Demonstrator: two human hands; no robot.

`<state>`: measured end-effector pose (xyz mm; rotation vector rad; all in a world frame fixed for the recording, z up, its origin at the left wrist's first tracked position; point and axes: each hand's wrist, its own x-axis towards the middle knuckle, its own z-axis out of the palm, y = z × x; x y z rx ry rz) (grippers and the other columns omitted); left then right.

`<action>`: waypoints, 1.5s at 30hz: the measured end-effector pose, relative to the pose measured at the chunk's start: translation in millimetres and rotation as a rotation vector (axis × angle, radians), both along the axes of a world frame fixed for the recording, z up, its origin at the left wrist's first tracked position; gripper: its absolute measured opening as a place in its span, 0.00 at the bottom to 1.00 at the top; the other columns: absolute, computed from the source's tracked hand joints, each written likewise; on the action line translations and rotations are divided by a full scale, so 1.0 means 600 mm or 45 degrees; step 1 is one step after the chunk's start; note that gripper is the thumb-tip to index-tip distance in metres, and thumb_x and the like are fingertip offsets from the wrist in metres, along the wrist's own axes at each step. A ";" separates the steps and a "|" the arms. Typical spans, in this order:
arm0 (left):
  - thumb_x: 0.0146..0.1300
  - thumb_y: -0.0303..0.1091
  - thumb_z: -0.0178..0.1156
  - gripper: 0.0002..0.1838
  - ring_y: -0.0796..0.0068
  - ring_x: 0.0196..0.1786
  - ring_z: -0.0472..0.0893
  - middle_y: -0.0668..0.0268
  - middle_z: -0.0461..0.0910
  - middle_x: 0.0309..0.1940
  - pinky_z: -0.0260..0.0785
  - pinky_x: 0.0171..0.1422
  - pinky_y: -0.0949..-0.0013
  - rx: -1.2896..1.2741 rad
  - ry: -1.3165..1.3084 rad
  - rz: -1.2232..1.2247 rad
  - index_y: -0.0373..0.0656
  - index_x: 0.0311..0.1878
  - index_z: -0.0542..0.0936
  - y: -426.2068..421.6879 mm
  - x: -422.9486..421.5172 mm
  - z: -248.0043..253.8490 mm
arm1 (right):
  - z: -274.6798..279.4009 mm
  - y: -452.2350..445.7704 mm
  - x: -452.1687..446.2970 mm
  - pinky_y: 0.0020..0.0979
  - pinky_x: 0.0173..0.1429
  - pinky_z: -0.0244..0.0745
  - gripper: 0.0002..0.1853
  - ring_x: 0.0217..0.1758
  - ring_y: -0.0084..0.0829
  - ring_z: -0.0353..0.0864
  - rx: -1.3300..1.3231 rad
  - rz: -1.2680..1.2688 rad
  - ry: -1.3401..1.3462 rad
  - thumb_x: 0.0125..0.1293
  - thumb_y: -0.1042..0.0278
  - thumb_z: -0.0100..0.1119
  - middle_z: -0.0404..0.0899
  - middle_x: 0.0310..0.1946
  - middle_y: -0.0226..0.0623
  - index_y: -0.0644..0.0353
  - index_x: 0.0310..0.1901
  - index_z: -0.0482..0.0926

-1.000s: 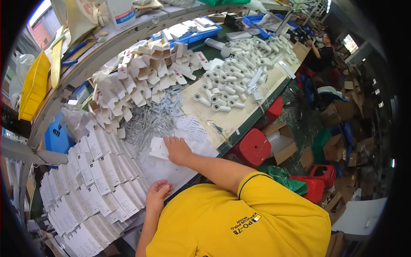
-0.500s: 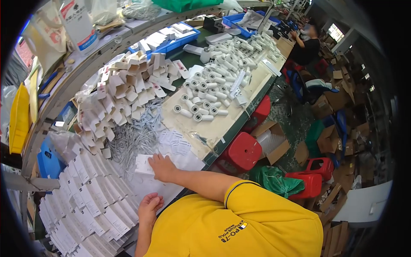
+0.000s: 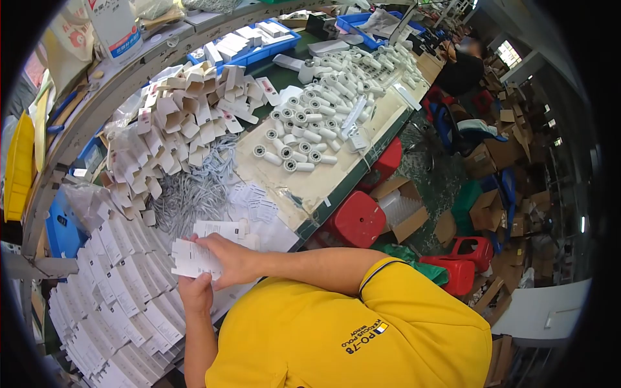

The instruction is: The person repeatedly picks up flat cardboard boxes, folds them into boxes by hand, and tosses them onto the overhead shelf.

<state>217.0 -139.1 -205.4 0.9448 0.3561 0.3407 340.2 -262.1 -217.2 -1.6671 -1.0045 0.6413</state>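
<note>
Both hands are together at the near edge of the bench. My right hand is closed on the upper side of a white printed carton, which has an uneven left end. Below it, my left hand grips the lower edge, with its thumb on the near side and other fingers mostly hidden. Just beyond my right hand lies another white printed box, partly covered by the hand. Small printed paper slips and a heap of grey-white cords lie farther back.
Rows of white cartons fill the left side. Open white boxes are piled behind the cords. White cylindrical devices with round ends cover the board. Red stools stand beside the bench; another person sits far right.
My right hand has moved left and towards me, and now holds a carton. My left hand has come up to meet it and closed on its lower edge. The camera view has shifted slightly.
</note>
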 end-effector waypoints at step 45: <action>0.56 0.19 0.71 0.31 0.63 0.54 0.81 0.57 0.80 0.57 0.74 0.61 0.65 1.320 -0.038 0.106 0.42 0.64 0.75 0.002 0.073 0.057 | 0.141 -0.026 0.074 0.25 0.49 0.77 0.18 0.44 0.26 0.80 0.181 -0.192 0.632 0.68 0.77 0.65 0.80 0.52 0.38 0.62 0.58 0.80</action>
